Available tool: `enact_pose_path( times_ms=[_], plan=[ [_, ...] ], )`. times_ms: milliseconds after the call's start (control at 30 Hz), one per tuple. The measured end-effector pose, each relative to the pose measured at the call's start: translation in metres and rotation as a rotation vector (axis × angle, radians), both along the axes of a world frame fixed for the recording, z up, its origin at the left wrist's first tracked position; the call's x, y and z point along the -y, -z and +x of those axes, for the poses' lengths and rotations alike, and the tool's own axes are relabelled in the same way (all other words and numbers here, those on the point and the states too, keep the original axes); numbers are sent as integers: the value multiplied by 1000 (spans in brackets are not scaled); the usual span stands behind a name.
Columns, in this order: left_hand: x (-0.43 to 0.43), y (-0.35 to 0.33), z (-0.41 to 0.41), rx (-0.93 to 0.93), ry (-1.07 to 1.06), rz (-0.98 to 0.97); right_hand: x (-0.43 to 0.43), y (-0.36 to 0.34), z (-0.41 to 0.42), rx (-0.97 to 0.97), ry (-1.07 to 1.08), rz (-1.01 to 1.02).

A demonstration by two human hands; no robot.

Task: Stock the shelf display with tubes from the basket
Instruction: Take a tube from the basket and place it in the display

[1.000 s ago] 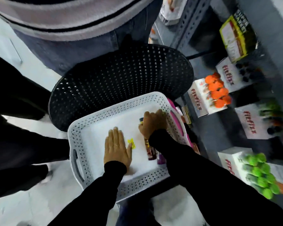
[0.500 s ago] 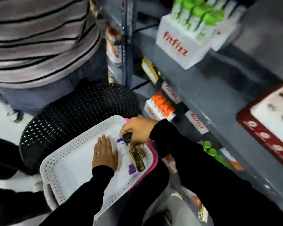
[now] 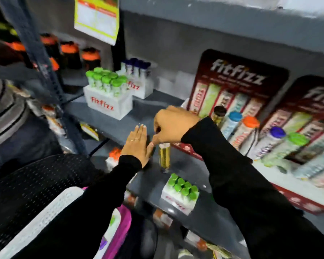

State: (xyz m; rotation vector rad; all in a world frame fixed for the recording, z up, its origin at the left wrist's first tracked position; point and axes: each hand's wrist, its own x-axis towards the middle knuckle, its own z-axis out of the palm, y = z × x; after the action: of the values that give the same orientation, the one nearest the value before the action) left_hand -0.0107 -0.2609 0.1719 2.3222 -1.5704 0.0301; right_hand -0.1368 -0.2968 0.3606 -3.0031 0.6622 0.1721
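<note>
My right hand is raised in front of the grey shelf and grips a golden tube by its top, so the tube hangs down. My left hand is flat, fingers together and empty, just left of the tube. The red fitfizz display stands to the right, with several upright tubes with coloured caps in it. The white basket is at the lower left, mostly hidden by my left sleeve.
White fitfizz boxes of green-capped tubes and blue-capped tubes stand on the shelf at the left. Another green-capped box sits on the shelf below. A black perforated chair holds the basket. A person in a striped top stands left.
Both hands left the basket and rose to the shelf. My right hand picked up a tube and carried it up toward the display; the view swung up from the basket to the shelves.
</note>
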Motion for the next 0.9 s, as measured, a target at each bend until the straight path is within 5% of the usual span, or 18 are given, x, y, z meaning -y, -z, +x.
enact_pose_path(
  times_ms=[200, 900],
  plan=[
    [23, 7, -31, -11, 5, 177, 13, -14, -35, 7, 72, 25],
    [32, 20, -48, 72, -46, 211, 41, -26, -93, 85, 231, 125]
  ],
)
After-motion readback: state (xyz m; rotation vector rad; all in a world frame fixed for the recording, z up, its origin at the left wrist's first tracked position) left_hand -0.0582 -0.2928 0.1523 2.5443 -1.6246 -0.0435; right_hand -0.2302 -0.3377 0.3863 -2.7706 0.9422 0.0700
